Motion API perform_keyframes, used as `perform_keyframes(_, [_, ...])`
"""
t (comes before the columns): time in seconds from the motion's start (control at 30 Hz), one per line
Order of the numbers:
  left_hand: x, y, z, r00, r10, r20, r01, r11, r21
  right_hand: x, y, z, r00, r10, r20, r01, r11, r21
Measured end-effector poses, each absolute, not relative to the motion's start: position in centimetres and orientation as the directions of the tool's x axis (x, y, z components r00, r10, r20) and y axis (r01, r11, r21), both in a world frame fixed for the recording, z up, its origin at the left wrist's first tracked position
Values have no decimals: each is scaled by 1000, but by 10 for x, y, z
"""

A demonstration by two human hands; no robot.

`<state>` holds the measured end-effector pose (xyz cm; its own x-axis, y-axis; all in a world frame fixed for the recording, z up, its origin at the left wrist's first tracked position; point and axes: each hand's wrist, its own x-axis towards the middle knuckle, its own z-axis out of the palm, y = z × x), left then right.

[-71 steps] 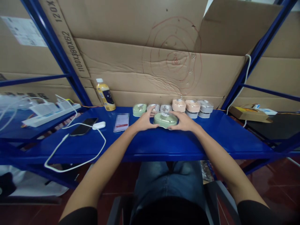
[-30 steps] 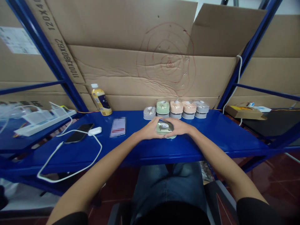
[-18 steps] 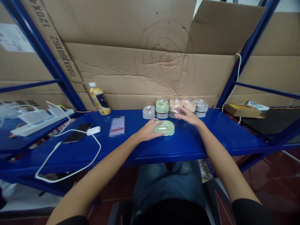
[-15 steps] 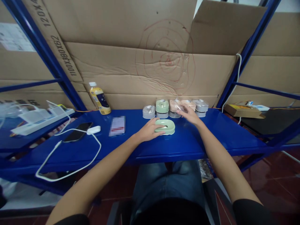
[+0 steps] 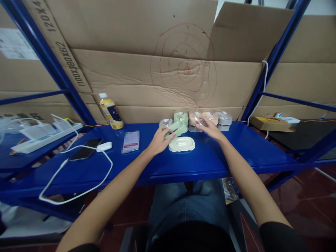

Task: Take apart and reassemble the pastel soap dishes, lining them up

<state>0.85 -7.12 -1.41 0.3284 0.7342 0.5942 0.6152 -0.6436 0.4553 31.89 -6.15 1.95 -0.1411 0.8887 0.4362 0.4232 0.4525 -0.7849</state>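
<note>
My left hand point(image 5: 158, 141) is closed on the edge of a green oval tray point(image 5: 178, 128) with a slot in it, held tilted in the air. Just below stands a cream oval dish point(image 5: 182, 144) on the blue table, its inside showing. My right hand point(image 5: 210, 128) is raised in front of the peach boxes point(image 5: 195, 117), its fingers bent around what looks like a clear plastic cover point(image 5: 201, 121); its outline is hard to make out. Beside these, a green box point(image 5: 180, 116) and a grey box point(image 5: 223, 117) stand in the back row.
A yellow drink bottle point(image 5: 111, 111) stands at the back left. Nearer lie a flat packet point(image 5: 130, 141), a phone point(image 5: 86, 149) and a white cable point(image 5: 111, 164). Cardboard point(image 5: 126, 66) walls the back, and blue posts point(image 5: 275, 59) frame the table.
My left hand has lifted the green tray off the cream dish and tilted it up and to the left. The cream dish now shows. My right hand has hardly moved.
</note>
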Motion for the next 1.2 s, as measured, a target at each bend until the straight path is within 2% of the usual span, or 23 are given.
perform_keyframes(0.13, [21,-80,-19,478,715,511,549,-697,461,310,-68,18,-359,825,438,427,562,-708])
perform_keyframes(0.3, [31,-84,-24,439,774,456,505,-632,587,295,-72,15,-540,737,407,439,659,-611])
perform_keyframes(0.5, [37,-82,-25,408,821,399,507,-567,649,284,-67,9,-653,646,395,464,754,-465])
perform_keyframes(0.73, [34,-74,-32,495,771,400,499,-630,595,282,-64,8,-725,613,315,455,769,-450])
perform_keyframes(1.0, [22,-83,-18,610,676,414,467,-728,501,280,-69,0,-669,679,304,471,703,-534])
perform_keyframes(1.1, [18,-90,-12,519,719,463,540,-695,474,285,-68,2,-608,728,315,466,650,-600])
perform_keyframes(1.17, [15,-92,-6,404,737,542,578,-665,473,297,-64,11,-498,761,416,429,633,-645])
perform_keyframes(1.2, [13,-90,-1,312,742,594,603,-638,479,306,-60,17,-382,775,504,421,631,-652])
